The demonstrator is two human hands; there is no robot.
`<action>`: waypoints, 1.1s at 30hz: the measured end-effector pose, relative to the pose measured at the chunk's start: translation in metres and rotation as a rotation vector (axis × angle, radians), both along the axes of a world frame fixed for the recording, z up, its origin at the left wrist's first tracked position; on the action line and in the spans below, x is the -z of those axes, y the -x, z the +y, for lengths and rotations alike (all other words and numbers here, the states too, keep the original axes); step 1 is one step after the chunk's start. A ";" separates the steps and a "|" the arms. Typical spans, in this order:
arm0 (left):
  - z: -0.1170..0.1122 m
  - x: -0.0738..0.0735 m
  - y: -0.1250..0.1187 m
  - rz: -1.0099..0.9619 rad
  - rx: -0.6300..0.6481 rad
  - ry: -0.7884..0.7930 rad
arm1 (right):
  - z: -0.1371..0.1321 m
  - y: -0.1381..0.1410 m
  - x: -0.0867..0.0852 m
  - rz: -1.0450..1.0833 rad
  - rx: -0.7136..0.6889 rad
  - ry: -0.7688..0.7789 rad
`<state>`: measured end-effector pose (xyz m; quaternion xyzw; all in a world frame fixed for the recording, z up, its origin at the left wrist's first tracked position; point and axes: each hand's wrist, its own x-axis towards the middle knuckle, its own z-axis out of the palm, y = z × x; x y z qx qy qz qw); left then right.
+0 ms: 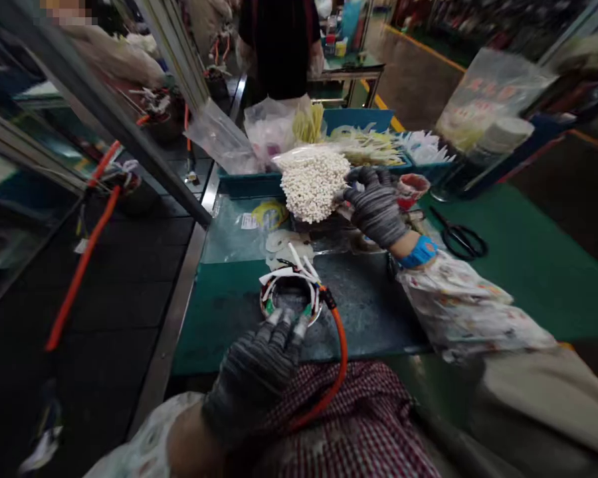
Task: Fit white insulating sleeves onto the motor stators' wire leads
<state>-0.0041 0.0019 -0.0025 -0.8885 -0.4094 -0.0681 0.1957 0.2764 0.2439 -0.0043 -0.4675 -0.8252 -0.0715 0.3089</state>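
A ring-shaped wire coil (315,317) lies near the bench's front edge, with white sleeves standing off its top and green bits at its sides. From its right side an orange cable (343,345) curves down over my lap. My left hand (259,365), in a grey striped glove with pale fingertips, rests its outstretched fingers on the coil's near rim; the thumb is hidden. Farther out, my right hand (379,209), gloved alike, bends its fingers at the right edge of a bundle of thin white tubes (313,186). Whatever lies between those fingertips is too small and blurred to name.
Black scissors (461,236) and a red cup (411,189) lie right of my right hand. Behind, a blue tray (249,186) holds sleeves and plastic bags. A metal post (129,133) rises on the left beside a line carrying orange-cabled coils. A person (279,46) stands beyond.
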 end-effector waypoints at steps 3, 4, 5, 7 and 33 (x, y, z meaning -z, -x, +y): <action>0.008 0.011 0.011 -0.102 0.041 -0.002 | -0.004 0.001 -0.004 0.050 -0.139 0.001; 0.011 0.017 0.013 -0.178 0.063 -0.020 | -0.007 0.001 -0.004 0.084 -0.202 -0.001; 0.014 0.023 0.015 -0.259 0.083 -0.038 | -0.010 0.000 -0.004 0.129 -0.255 -0.001; 0.019 0.037 0.015 -0.405 0.109 -0.076 | -0.017 -0.004 -0.001 0.221 -0.317 0.000; 0.030 0.059 -0.014 -0.728 0.104 -0.010 | -0.096 0.007 -0.041 0.936 -0.219 0.201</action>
